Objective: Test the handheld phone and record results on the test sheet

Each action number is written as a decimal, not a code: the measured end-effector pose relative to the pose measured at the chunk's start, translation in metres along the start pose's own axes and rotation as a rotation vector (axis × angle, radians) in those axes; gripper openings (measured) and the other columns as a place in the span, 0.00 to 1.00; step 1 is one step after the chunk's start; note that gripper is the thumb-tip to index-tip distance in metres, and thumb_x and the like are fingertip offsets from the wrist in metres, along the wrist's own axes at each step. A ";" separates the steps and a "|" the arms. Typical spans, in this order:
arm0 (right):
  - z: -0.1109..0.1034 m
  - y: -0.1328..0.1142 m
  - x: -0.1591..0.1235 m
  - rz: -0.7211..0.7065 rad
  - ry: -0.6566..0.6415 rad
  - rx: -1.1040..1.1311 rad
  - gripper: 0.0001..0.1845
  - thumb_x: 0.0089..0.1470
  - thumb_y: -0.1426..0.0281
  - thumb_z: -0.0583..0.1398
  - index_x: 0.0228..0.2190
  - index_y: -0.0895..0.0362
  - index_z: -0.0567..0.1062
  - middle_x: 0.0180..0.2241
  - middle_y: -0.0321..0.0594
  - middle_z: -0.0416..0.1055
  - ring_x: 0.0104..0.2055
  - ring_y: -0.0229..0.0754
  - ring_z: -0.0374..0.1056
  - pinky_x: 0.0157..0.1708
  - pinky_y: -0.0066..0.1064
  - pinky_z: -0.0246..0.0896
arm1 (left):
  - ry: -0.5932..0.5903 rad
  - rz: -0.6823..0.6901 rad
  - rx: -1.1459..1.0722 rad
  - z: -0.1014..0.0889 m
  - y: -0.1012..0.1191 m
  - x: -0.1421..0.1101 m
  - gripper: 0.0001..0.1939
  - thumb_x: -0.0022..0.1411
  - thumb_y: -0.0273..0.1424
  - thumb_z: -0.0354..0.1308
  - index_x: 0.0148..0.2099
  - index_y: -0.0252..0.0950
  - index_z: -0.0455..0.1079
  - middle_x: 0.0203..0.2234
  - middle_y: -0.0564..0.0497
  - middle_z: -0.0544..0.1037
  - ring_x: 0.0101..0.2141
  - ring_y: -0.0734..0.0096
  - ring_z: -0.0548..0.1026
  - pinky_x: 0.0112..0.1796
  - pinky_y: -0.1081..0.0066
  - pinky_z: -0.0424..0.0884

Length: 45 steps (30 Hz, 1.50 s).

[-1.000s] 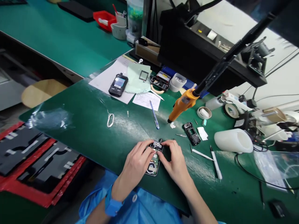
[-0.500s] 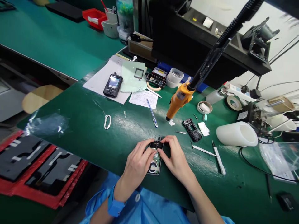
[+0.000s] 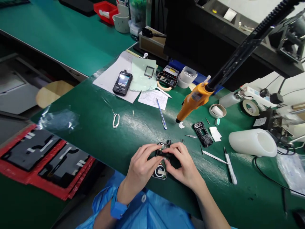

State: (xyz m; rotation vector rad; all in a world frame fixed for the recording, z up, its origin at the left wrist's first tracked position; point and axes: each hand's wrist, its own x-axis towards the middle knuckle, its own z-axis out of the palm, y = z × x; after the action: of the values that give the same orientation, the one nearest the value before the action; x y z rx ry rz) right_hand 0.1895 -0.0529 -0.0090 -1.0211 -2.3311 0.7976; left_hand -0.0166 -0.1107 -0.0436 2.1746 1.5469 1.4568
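Observation:
An opened handset (image 3: 160, 177) lies on the green mat in front of me, with its circuit board and a round white ring showing. A stub antenna stands out at its far end. Over the board's upper half, a small black part (image 3: 165, 155) is pinched between the fingertips of my left hand (image 3: 142, 163) and my right hand (image 3: 183, 166). Both hands are closed on it, one from each side. Fingers hide much of the part, so I cannot tell whether it touches the board.
An orange electric screwdriver (image 3: 194, 100) hangs beyond my hands. To the right lie a black housing (image 3: 203, 134), tweezers (image 3: 215, 157), a white pen-like tool (image 3: 230, 167) and a white cylinder (image 3: 252, 142). A complete handset (image 3: 122, 83), papers and a blue pen (image 3: 161, 114) lie farther back.
The black part has moved from the board's antenna end down toward its middle, uncovering components there. My right fingers have shifted with it. The whole view has swung slightly left.

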 end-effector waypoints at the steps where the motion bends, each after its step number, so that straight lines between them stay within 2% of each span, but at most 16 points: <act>1: -0.002 -0.001 0.000 -0.016 -0.011 0.013 0.12 0.69 0.71 0.63 0.52 0.50 0.80 0.44 0.44 0.79 0.47 0.51 0.78 0.48 0.45 0.75 | -0.011 -0.001 -0.004 -0.002 0.000 -0.001 0.07 0.79 0.22 0.61 0.45 0.37 0.78 0.48 0.43 0.88 0.48 0.61 0.86 0.47 0.64 0.85; 4: -0.004 -0.002 0.003 -0.013 -0.016 0.057 0.08 0.73 0.69 0.59 0.49 0.51 0.79 0.39 0.42 0.80 0.42 0.49 0.77 0.48 0.45 0.71 | -0.032 0.004 -0.004 -0.007 0.001 -0.004 0.07 0.78 0.22 0.61 0.46 0.37 0.78 0.45 0.45 0.89 0.44 0.63 0.87 0.42 0.66 0.82; 8: 0.001 0.001 0.006 0.097 0.026 0.058 0.15 0.79 0.68 0.53 0.48 0.51 0.81 0.39 0.42 0.79 0.42 0.48 0.75 0.47 0.44 0.70 | -0.033 0.019 -0.026 -0.010 0.002 -0.005 0.07 0.78 0.21 0.61 0.46 0.36 0.78 0.43 0.45 0.89 0.41 0.66 0.88 0.41 0.67 0.81; 15: 0.009 0.002 0.010 0.173 0.009 0.072 0.20 0.81 0.64 0.51 0.47 0.51 0.83 0.38 0.42 0.73 0.43 0.49 0.72 0.45 0.42 0.71 | -0.032 0.026 -0.028 -0.008 -0.001 -0.007 0.07 0.78 0.21 0.62 0.46 0.37 0.78 0.43 0.45 0.90 0.40 0.67 0.89 0.41 0.65 0.80; 23: 0.013 -0.002 0.013 0.186 0.001 0.033 0.20 0.81 0.63 0.51 0.46 0.50 0.82 0.38 0.42 0.72 0.43 0.50 0.72 0.46 0.44 0.71 | -0.020 0.038 -0.016 -0.009 0.001 -0.004 0.07 0.78 0.21 0.61 0.45 0.36 0.78 0.42 0.45 0.90 0.40 0.68 0.89 0.41 0.66 0.79; 31: 0.016 -0.005 0.012 0.266 -0.007 0.083 0.16 0.77 0.69 0.52 0.44 0.51 0.80 0.41 0.42 0.72 0.45 0.49 0.73 0.50 0.43 0.72 | -0.025 0.045 -0.011 -0.008 0.001 -0.005 0.07 0.79 0.21 0.62 0.44 0.35 0.78 0.42 0.45 0.90 0.40 0.69 0.89 0.41 0.66 0.78; 36: 0.017 -0.007 0.012 0.309 -0.007 0.103 0.15 0.74 0.69 0.52 0.44 0.51 0.80 0.41 0.41 0.71 0.45 0.49 0.72 0.51 0.44 0.70 | -0.031 0.050 -0.014 -0.008 0.000 -0.007 0.06 0.79 0.21 0.62 0.45 0.35 0.77 0.43 0.44 0.90 0.41 0.69 0.88 0.42 0.66 0.78; 41: 0.012 -0.004 0.012 0.332 0.028 0.225 0.15 0.71 0.70 0.51 0.37 0.51 0.77 0.39 0.40 0.70 0.44 0.49 0.71 0.49 0.43 0.69 | -0.020 0.051 0.005 -0.008 0.000 -0.007 0.07 0.78 0.20 0.62 0.45 0.34 0.77 0.42 0.45 0.89 0.41 0.68 0.88 0.43 0.65 0.77; 43: 0.006 -0.002 0.012 0.300 -0.004 0.256 0.14 0.69 0.72 0.52 0.40 0.51 0.78 0.40 0.41 0.72 0.45 0.49 0.72 0.49 0.43 0.70 | -0.019 0.050 0.003 -0.008 -0.001 -0.007 0.07 0.78 0.20 0.61 0.45 0.35 0.76 0.42 0.45 0.89 0.40 0.68 0.88 0.43 0.65 0.77; 45: 0.000 -0.001 0.011 0.232 -0.052 0.272 0.15 0.64 0.74 0.56 0.46 0.50 0.78 0.44 0.42 0.73 0.48 0.50 0.73 0.51 0.43 0.72 | -0.017 0.043 -0.005 -0.008 -0.001 -0.007 0.06 0.79 0.20 0.61 0.46 0.35 0.76 0.42 0.45 0.89 0.40 0.69 0.88 0.43 0.65 0.77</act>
State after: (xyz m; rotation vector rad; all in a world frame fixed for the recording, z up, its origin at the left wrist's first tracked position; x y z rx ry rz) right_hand 0.1819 -0.0450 -0.0066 -1.1711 -2.0936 1.2062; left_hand -0.0229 -0.1189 -0.0446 2.2247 1.4988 1.4491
